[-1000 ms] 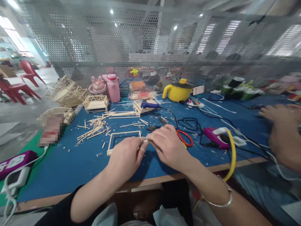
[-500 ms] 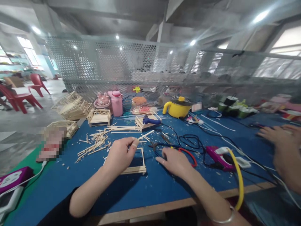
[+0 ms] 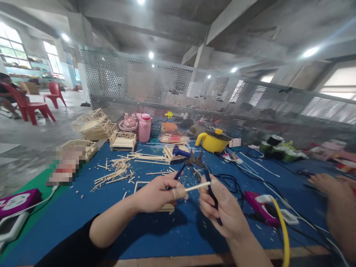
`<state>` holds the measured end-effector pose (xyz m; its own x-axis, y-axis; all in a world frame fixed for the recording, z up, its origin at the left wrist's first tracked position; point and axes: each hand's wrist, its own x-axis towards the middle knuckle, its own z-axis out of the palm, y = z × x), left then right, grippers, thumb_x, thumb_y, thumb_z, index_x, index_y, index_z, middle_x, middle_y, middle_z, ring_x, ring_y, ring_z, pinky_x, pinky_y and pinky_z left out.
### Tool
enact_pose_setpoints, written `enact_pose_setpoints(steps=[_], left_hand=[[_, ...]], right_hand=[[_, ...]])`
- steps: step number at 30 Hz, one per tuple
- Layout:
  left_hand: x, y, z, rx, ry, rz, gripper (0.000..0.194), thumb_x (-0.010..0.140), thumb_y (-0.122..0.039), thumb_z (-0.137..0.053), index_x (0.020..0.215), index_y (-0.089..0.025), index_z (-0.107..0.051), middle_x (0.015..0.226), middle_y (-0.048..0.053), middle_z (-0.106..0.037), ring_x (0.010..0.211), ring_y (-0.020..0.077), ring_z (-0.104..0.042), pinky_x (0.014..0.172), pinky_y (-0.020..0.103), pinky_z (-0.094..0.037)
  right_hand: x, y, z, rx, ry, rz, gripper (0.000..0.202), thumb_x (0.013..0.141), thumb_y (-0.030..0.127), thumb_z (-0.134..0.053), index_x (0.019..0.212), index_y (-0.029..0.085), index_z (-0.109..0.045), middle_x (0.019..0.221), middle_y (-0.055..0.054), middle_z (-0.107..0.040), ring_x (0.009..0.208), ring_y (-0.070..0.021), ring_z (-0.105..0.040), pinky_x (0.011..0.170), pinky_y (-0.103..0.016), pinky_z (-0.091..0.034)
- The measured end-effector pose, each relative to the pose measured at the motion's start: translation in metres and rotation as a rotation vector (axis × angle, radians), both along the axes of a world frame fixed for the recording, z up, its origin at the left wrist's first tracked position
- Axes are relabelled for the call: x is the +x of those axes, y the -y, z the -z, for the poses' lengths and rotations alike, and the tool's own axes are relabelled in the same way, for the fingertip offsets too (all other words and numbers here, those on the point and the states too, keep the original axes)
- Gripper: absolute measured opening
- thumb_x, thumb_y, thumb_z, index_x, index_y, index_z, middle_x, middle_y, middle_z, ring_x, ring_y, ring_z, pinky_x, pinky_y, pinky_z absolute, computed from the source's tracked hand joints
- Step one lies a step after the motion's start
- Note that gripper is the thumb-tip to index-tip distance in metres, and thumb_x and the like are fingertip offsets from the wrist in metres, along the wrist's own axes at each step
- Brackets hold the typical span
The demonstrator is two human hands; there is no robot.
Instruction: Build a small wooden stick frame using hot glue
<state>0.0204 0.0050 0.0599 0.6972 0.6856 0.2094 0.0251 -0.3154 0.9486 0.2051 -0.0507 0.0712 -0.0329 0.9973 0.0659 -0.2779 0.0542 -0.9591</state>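
My right hand (image 3: 224, 204) is closed around one blue handle of a pair of pliers (image 3: 207, 177). The pliers' jaws stand apart and point away from me. A thin wooden stick (image 3: 196, 187) is pinched in my left hand (image 3: 160, 193), its free end reaching my right thumb. The other blue handle meets the fingers of my left hand; whether they grip it I cannot tell. Under my left hand lies a small wooden stick frame (image 3: 166, 210), partly hidden by that hand.
Loose sticks (image 3: 119, 170) litter the blue table (image 3: 180, 243). Behind are a small wooden bed (image 3: 124, 141), a blue glue gun (image 3: 180, 152) on another piece, a pink bottle (image 3: 144, 128) and a yellow pot (image 3: 214, 142). A purple power strip (image 3: 260, 207) and a co-worker's hand (image 3: 324, 185) are right.
My right hand has lifted the pliers from the table, and they have opened. My left hand has moved right and lower with the stick, towards the pliers. The view has shifted slightly.
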Motion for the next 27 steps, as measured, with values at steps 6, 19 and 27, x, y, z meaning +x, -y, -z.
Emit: enact_pose_setpoints(steps=[6, 19, 27], left_hand=[[0.004, 0.021, -0.006, 0.037, 0.037, 0.123, 0.040, 0.087, -0.047, -0.051, 0.072, -0.014, -0.066, 0.072, 0.001, -0.051, 0.059, 0.0083, -0.044, 0.059, 0.022, -0.043], [0.005, 0.016, 0.007, 0.020, 0.055, -0.523, 0.039, 0.087, -0.047, -0.046, 0.062, -0.017, -0.051, 0.056, -0.005, -0.041, 0.055, 0.0093, -0.038, 0.055, 0.021, -0.033], [0.007, 0.020, 0.014, 0.129, 0.002, -0.445, 0.040, 0.090, -0.043, -0.043, 0.060, -0.017, -0.049, 0.056, -0.005, -0.044, 0.056, 0.0093, -0.039, 0.056, 0.021, -0.032]], right_hand=[[-0.013, -0.003, 0.021, 0.291, 0.393, 0.113, 0.017, 0.079, 0.033, -0.058, 0.084, 0.018, -0.064, 0.091, -0.004, -0.073, 0.073, -0.0114, -0.068, 0.048, -0.016, -0.053], [0.038, 0.003, 0.020, 0.271, 0.926, 0.026, 0.080, 0.062, 0.003, -0.045, 0.138, 0.027, -0.041, 0.144, -0.004, -0.042, 0.137, -0.0242, -0.031, 0.115, -0.052, -0.015], [0.022, 0.013, 0.025, 0.305, 1.241, -0.018, 0.083, 0.062, 0.001, -0.041, 0.141, 0.024, -0.036, 0.147, -0.007, -0.037, 0.139, -0.0237, -0.027, 0.114, -0.052, -0.021]])
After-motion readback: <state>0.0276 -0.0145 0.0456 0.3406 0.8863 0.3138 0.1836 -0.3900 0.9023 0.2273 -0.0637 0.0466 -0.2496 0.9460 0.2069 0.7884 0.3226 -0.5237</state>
